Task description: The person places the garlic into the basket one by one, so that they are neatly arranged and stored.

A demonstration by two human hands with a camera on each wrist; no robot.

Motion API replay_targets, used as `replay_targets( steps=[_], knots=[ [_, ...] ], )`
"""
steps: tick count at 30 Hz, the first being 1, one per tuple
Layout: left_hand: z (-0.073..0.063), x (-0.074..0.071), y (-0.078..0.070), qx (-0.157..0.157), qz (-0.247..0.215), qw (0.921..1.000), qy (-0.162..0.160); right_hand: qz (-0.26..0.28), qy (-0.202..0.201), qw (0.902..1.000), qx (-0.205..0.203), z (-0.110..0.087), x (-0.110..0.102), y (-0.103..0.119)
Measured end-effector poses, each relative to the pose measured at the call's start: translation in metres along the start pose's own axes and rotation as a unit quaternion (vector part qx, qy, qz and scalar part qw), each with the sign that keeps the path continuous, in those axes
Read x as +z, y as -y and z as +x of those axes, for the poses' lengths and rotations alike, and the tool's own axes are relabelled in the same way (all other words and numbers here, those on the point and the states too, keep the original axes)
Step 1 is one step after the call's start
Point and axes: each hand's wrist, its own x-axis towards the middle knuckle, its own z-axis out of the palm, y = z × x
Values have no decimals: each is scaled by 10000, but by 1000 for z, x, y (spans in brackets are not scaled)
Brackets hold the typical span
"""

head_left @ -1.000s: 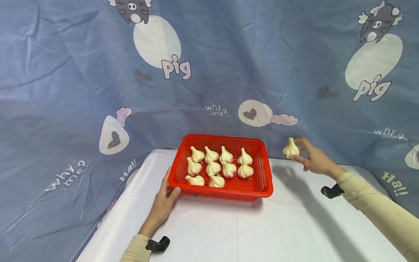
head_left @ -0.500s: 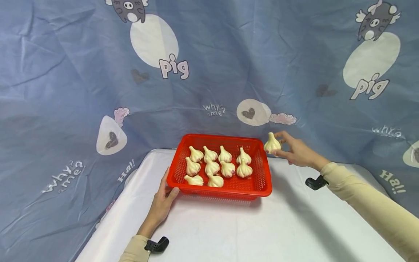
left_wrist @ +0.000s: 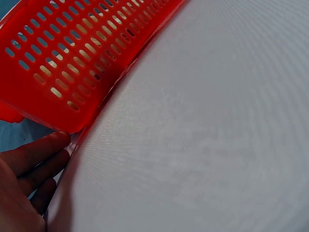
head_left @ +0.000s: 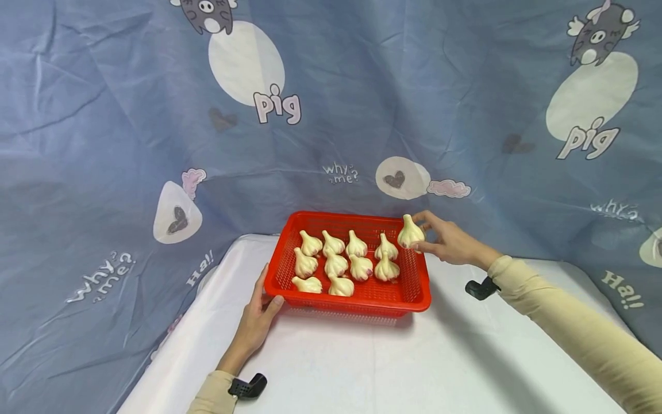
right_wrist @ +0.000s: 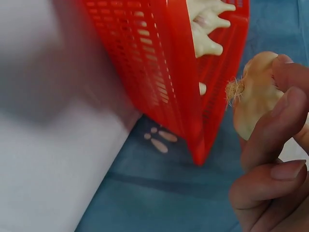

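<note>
My right hand point(head_left: 449, 241) holds a garlic bulb point(head_left: 410, 233) by its side, thumb and fingertips around it, above the right end of a red plastic basket point(head_left: 421, 282). The bulb's neck points up in the head view; its root tuft point(right_wrist: 235, 90) faces the basket in the right wrist view. Several more garlic bulbs point(head_left: 336, 265) lie in rows inside the basket, mostly toward the left and middle. My left hand point(head_left: 257, 319) rests against the basket's front left corner, its thumb at the front and its fingers, fairly straight, along the left side.
A white cloth point(head_left: 357, 368) covers the table under the basket. Behind it hangs a blue curtain point(head_left: 320, 144) printed with pigs and lettering, close to the basket's back rim. Black wrist devices point(head_left: 248, 386) sit on both sleeves.
My right hand has carried the garlic bulb leftward, from beside the basket to over its right end. The left hand and the basket have stayed in place.
</note>
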Motion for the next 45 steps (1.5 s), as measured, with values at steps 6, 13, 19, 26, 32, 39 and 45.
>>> replay_targets(
  steps=[6, 13, 19, 26, 32, 39, 45],
  knots=[
    [0, -1, -2, -37, -7, 10000, 0, -135, 42, 9996, -239, 5, 12, 3],
    [0, -1, 0, -112, 41, 9999, -10, -88, 170, 9990, -406, 9, 26, 9],
    [0, -1, -2, -58, -26, 10000, -17, 166, 493, 9975, -478, 9, 43, 13],
    [1, 0, -3, -53, -30, 10000, 29, -299, 1024, 9923, -632, 10, 55, 22],
    [0, 0, -1, -140, 0, 9999, -9, -443, 1230, 9892, -655, 17, 61, 29],
    [-1, 3, 1, -155, -37, 9999, 54, -410, 1421, 9868, -661, 21, 74, 34],
    [0, 0, 0, -30, -6, 10000, -7, -304, 1604, 9855, -456, 25, 81, 32]
  ],
)
